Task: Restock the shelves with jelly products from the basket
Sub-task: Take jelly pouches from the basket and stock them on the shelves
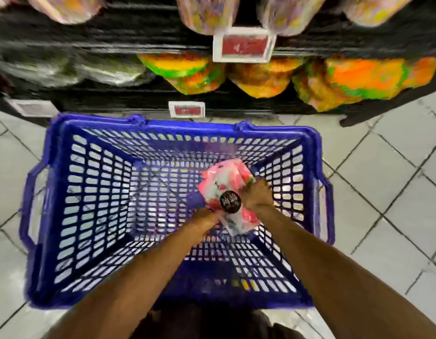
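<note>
**Care called for in a two-handed lift**

Seen from the head camera, a pink-and-white soft plastic jelly pouch (pixel 226 177) with a dark round screw cap (pixel 230 201) lay at the bottom of a deep blue slotted plastic basket (pixel 182 129), right of centre. The basket stood on a pale tiled floor (pixel 383 167) just in front of black store shelves (pixel 114 45).

The person's right hand (pixel 257 195) was at the pouch's right edge, its fingers curled down over the pack in what looked like a grip. The left hand (pixel 207 217) met the pouch's lower left corner. Blur and the pack itself hid those fingers, so it could not be told whether they had closed on it.

The step in hand appeared to be lifting the pouch out. A soft, liquid-filled pack would likely sag and slide, so both hands would do best to take firm hold of its body or seams, not the cap alone. It should then rise straight up, clear of the basket's slotted walls and rim, before swinging toward the shelves.

Orange-and-green bagged products (pixel 185 69) sat on the lower shelf beneath a red-and-white price tag (pixel 244 45). Which slot suited the pouch could not be read through the blur.
</note>
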Available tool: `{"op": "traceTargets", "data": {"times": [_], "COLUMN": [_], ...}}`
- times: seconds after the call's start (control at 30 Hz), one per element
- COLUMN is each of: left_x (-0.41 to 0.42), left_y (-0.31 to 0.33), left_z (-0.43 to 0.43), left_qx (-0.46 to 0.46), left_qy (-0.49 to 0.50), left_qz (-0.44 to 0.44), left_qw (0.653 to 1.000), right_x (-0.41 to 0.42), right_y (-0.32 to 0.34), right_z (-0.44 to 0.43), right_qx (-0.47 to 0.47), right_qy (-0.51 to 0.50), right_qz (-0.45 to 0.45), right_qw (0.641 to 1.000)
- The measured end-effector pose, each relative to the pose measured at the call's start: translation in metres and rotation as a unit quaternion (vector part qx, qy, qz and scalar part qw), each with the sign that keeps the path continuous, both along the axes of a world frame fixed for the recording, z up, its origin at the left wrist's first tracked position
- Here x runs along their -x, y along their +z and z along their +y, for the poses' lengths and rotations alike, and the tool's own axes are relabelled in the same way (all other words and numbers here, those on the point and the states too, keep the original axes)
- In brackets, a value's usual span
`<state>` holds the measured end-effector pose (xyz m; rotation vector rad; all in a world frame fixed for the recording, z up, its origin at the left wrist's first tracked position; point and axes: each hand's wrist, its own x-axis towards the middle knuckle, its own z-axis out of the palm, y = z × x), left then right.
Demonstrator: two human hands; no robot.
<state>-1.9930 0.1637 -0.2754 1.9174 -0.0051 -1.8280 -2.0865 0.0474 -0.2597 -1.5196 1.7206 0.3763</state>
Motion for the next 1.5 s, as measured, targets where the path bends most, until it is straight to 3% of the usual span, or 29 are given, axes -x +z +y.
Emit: {"op": "traceTargets", "data": {"times": [0.1, 0.17, 0.27, 0.37, 0.47, 0.57, 0.7, 0.93, 1.07, 1.23, 1.4, 1.5], "left_x": [0.010, 0.013, 0.006, -0.018, -0.034, -0.041, -0.056, -0.100, -0.130, -0.172, -0.214, -0.246], "left_y": [-0.027, -0.034, -0.020, 0.026, 0.113, 0.216, 0.364, 0.630, 0.763, 0.883, 0.959, 0.990], "left_z": [-0.008, -0.010, 0.001, 0.012, 0.015, 0.017, 0.022, 0.024, 0.014, 0.015, 0.025, 0.035], "left_qx": [-0.010, -0.011, -0.003, 0.017, 0.020, 0.063, 0.156, 0.290, 0.363, 0.431, 0.521, 0.571], "left_qy": [0.082, 0.115, 0.113, 0.100, 0.090, 0.147, 0.186, 0.222, 0.233, 0.228, 0.209, 0.186], "left_qz": [0.019, 0.038, 0.049, 0.008, -0.036, -0.070, -0.122, -0.229, -0.301, -0.393, -0.359, -0.346], "left_qw": [0.996, 0.993, 0.992, 0.995, 0.995, 0.985, 0.962, 0.902, 0.850, 0.780, 0.746, 0.721], "right_x": [0.008, 0.009, 0.013, 0.019, 0.020, 0.014, 0.002, -0.025, -0.048, -0.092, -0.137, -0.167], "right_y": [-0.034, -0.043, -0.025, 0.035, 0.126, 0.222, 0.360, 0.589, 0.706, 0.840, 0.915, 0.931], "right_z": [0.004, 0.006, 0.013, 0.026, 0.038, 0.044, 0.046, 0.020, 0.004, 0.005, 0.020, 0.034], "right_qx": [0.004, -0.031, -0.088, -0.157, -0.183, -0.187, -0.179, -0.087, -0.010, 0.050, 0.169, 0.212], "right_qy": [0.132, 0.173, 0.112, -0.054, -0.161, -0.194, -0.253, -0.225, -0.165, -0.071, -0.008, -0.022], "right_qz": [0.058, 0.039, -0.040, -0.178, -0.251, -0.293, -0.397, -0.482, -0.518, -0.603, -0.587, -0.604], "right_qw": [0.990, 0.984, 0.989, 0.970, 0.937, 0.917, 0.864, 0.843, 0.839, 0.793, 0.791, 0.768]}}
